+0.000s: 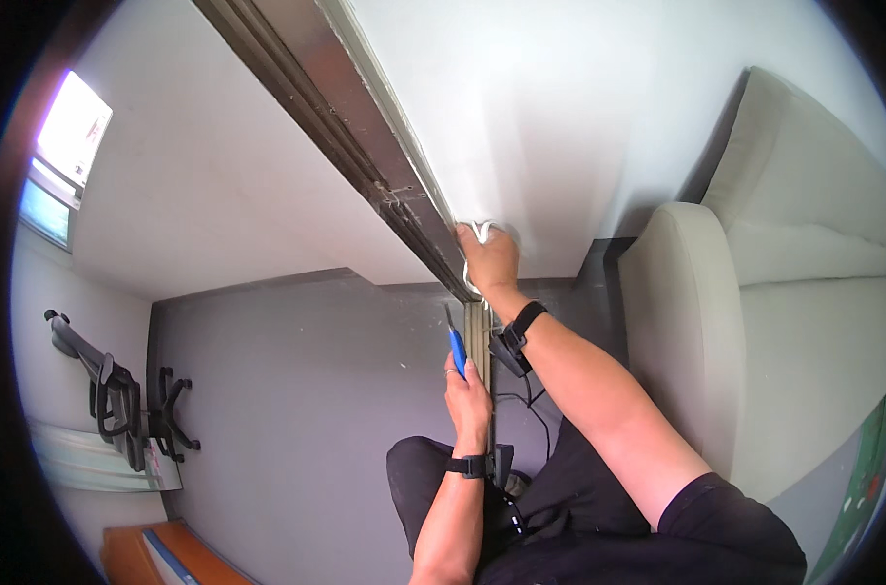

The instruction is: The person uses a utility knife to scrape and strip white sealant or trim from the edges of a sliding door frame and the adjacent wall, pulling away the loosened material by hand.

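My left hand [468, 402] is wrapped round a tool with a blue handle [458, 353] and a thin dark tip pointing up; its exact kind is too small to tell. Just right of that tip runs the brown metal door frame [365, 175], with a floor track [477, 331] at its foot. Higher up, my right hand [492, 261] is closed at the edge where the frame meets the white wall. A looped white strip [481, 230] comes out of its fist and hangs down past the thumb side. Both wrists carry black straps with small dark boxes.
A beige sofa [701, 322] stands close on the right. Black cables [533, 402] run near my right forearm. On the left, past the grey floor [287, 409], there is a black swivel chair [121, 400]. An orange-brown wooden piece [136, 556] sits at the lower left.
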The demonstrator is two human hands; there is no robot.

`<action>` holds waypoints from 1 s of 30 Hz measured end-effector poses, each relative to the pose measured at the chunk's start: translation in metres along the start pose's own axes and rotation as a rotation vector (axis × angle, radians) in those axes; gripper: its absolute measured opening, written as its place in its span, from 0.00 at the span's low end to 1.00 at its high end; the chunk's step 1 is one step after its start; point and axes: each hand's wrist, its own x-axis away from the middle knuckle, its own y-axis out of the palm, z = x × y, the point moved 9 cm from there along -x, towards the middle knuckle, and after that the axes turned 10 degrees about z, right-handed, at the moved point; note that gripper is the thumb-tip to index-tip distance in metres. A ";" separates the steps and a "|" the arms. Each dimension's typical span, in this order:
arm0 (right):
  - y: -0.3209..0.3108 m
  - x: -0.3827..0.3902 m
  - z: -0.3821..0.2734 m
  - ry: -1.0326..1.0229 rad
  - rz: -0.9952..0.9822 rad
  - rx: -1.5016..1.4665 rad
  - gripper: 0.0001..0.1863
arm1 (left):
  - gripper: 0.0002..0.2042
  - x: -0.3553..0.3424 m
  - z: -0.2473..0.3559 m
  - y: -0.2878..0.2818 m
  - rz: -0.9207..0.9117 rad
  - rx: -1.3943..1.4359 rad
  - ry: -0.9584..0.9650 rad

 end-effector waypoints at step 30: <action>0.064 0.021 0.043 1.104 -0.217 -0.944 0.11 | 0.20 -0.019 -0.044 0.010 0.020 0.232 0.078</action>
